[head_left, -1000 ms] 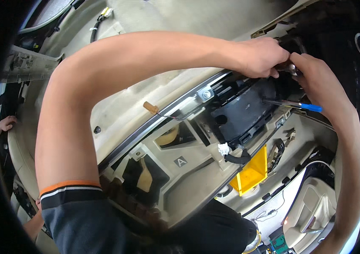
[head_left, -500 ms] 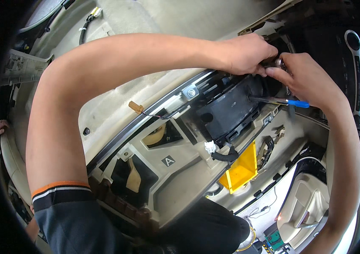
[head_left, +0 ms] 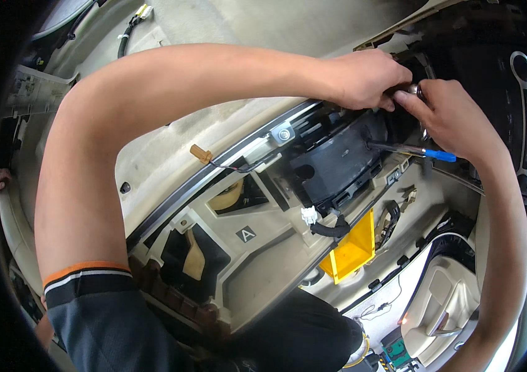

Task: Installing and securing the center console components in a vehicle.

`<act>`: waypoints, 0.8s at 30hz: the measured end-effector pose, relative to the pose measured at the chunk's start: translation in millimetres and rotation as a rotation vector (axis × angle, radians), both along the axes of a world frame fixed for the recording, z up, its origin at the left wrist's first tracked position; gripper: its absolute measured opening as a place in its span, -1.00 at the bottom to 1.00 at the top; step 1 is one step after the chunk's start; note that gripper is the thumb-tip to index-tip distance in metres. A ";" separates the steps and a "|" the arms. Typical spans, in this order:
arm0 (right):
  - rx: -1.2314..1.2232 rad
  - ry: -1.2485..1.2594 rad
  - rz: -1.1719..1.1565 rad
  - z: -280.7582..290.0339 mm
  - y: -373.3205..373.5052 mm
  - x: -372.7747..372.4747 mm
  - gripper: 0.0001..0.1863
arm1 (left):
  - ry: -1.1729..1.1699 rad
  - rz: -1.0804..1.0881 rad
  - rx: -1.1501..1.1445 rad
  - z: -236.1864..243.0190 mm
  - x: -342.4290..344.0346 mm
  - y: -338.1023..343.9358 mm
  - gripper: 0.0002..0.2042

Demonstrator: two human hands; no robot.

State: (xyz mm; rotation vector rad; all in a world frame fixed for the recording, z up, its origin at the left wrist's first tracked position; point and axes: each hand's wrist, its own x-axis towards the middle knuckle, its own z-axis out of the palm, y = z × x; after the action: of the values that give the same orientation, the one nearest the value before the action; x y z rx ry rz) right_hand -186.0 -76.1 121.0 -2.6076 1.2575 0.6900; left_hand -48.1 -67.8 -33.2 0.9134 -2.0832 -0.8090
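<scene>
My right hand (head_left: 459, 118) is closed around a shiny metal tool with a rounded head (head_left: 416, 91), possibly a ratchet wrench; its working end cannot be seen. Right beside it, my left hand (head_left: 369, 79) has its fingers curled down into the dark opening of the dismantled console, and what they grip is hidden. Below both hands, a screwdriver-like tool with a blue handle end (head_left: 440, 154) leans out of a black plastic bin (head_left: 341, 162). A combination wrench (head_left: 526, 118) lies on the black control panel (head_left: 493, 105) at the right.
A beige console frame (head_left: 263, 260) fills the middle, with a white connector (head_left: 309, 215) on a black harness and a brown connector (head_left: 200, 154) on a thin wire. A yellow tray (head_left: 351, 251) sits beyond its edge. At lower right a beige door panel (head_left: 440, 297) shows.
The view has shifted slightly. My right thumb has moved up a little along the tool's head, while my left hand stays bent into the same opening.
</scene>
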 end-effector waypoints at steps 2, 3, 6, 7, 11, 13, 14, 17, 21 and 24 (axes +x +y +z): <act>0.076 0.015 -0.078 2.2 0.9 4.3 -0.64 | 0.010 0.012 -0.055 -2.3 -0.6 -1.1 -0.69; 0.076 0.018 -0.077 -2.9 -2.4 -2.7 -0.64 | 0.025 0.010 0.003 -2.0 -0.6 -1.3 -0.68; -0.026 -0.218 0.224 -12.4 -10.3 -16.9 -0.61 | 0.038 0.016 0.072 -1.0 -1.8 -1.5 -0.65; -0.006 -0.092 0.102 -5.0 -5.3 -3.7 -0.63 | 0.039 0.023 0.085 -1.5 -1.3 -1.5 -0.63; 0.074 0.055 -0.068 0.8 -1.4 8.1 -0.66 | 0.025 0.024 0.050 -1.1 0.6 -0.6 -0.62; -0.055 -0.046 0.123 -11.4 -6.0 -14.7 -0.66 | 0.031 0.013 0.083 1.9 -2.2 -1.6 -0.64; -0.178 -0.151 0.316 -15.4 -8.8 -25.4 -0.67 | 0.037 0.013 0.078 2.4 -2.6 -1.2 -0.64; -0.124 0.097 0.074 -4.3 -2.3 -3.5 -0.71 | 0.127 -0.028 0.112 -1.6 2.9 0.2 -0.67; 0.093 0.237 -0.196 -4.9 -7.0 9.5 -0.74 | 0.111 -0.033 0.099 -8.0 0.1 -0.6 -0.72; -0.055 -0.107 0.183 -8.7 -8.0 -13.0 -0.67 | 0.131 0.000 0.175 0.6 1.0 0.3 -0.73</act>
State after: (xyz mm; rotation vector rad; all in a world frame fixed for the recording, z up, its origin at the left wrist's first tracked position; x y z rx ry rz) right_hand -199.1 -84.1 112.2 -2.7885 1.0314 0.5424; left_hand -47.1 -67.5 -32.6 0.9265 -1.9216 -1.0355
